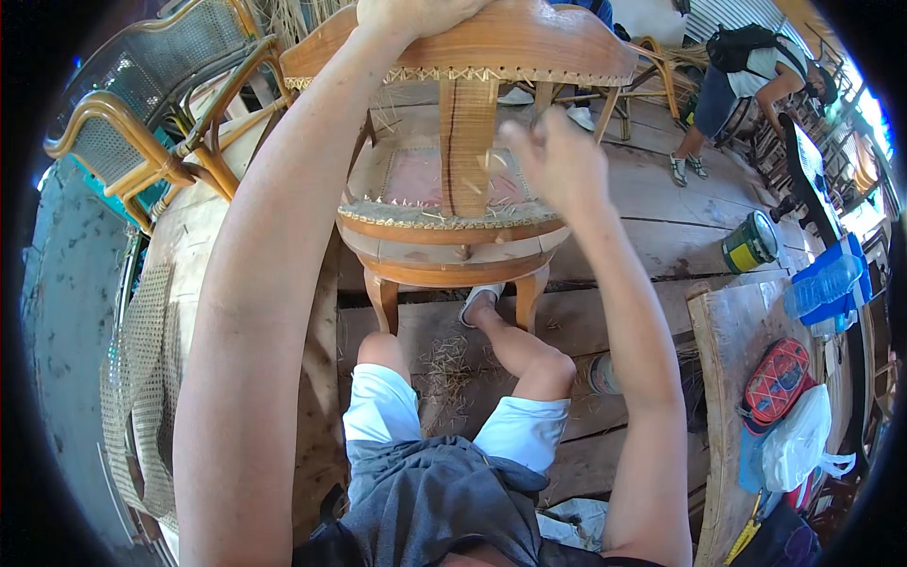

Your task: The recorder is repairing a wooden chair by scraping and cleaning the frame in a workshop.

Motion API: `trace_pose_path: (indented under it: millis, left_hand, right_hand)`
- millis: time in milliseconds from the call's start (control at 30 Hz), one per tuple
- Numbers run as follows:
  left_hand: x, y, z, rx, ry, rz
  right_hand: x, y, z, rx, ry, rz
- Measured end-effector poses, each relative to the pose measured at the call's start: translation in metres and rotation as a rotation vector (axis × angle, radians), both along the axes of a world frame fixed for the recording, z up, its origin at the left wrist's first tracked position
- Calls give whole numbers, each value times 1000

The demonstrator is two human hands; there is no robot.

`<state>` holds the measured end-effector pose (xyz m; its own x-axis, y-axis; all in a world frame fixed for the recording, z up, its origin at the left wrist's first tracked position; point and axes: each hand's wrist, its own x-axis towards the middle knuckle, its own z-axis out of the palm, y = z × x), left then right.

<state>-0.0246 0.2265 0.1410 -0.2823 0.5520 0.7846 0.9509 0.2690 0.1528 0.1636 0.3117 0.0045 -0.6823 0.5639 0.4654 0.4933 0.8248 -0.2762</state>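
Observation:
In front of me stands a wooden chair (529,42) with its back toward me. Cane stitching runs along the lower edge of its top rail and around the seat frame. A flat wooden splat (468,142) joins the rail to the seat. My left hand (420,13) grips the top of the rail, its fingers partly cut off by the picture's edge. Just right of the splat, my right hand (567,165) is raised with curled fingers, blurred by motion. Whatever it holds, if anything, I cannot make out. Small pale bits of cane show around its fingertips.
At the left are a rattan armchair (142,104) and a woven cane sheet (142,378). Cane scraps (449,369) litter the plank floor. To the right are a can (749,242), a wooden bench (732,331), a red pouch (777,378) and a white plastic bag (798,435). Another person (746,85) bends at the far right.

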Motion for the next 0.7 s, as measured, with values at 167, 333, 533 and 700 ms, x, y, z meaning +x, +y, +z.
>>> trace_pose_path:
  millis: [167, 333, 533, 700]
  left_hand:
    - [0, 3, -3, 38, -41, -74]
    - [-5, 6, -4, 50, -11, -3]
    - [-4, 9, 0, 2, -31, -9]
    - [-11, 10, -1, -5, -25, 22]
  right_hand:
    - [-23, 26, 9, 67, 219, -5]
    - [-52, 21, -1, -171, 496, 19]
    - [-56, -5, 5, -337, 600, 48]
    - [-30, -64, -19, -1, 315, 460]
